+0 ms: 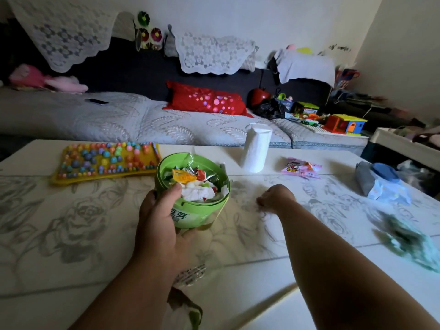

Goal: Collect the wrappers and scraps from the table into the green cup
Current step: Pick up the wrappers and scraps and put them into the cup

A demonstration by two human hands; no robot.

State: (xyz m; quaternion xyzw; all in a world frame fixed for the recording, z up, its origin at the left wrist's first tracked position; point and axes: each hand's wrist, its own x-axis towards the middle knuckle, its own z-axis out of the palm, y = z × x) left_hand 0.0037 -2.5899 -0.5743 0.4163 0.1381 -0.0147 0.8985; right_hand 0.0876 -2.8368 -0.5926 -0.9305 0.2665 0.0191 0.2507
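Observation:
My left hand (159,215) grips the green cup (197,210) by its side and holds it tilted over the table, thumb on the rim. The cup is full of wrappers and white scraps. To its right, my right hand (275,198) rests on the table with fingers closed; something small and dark shows under it, too small to name. A pink snack wrapper (301,168) lies farther back on the right. A clear printed wrapper (190,275) and a green-brown scrap (188,306) lie by my left forearm.
A white paper roll (256,147) stands behind the cup. A yellow board with coloured beads (107,159) lies at the back left. A grey and blue cloth bundle (381,184) and a blurred green cloth (409,241) lie on the right of the flower-patterned table (71,234).

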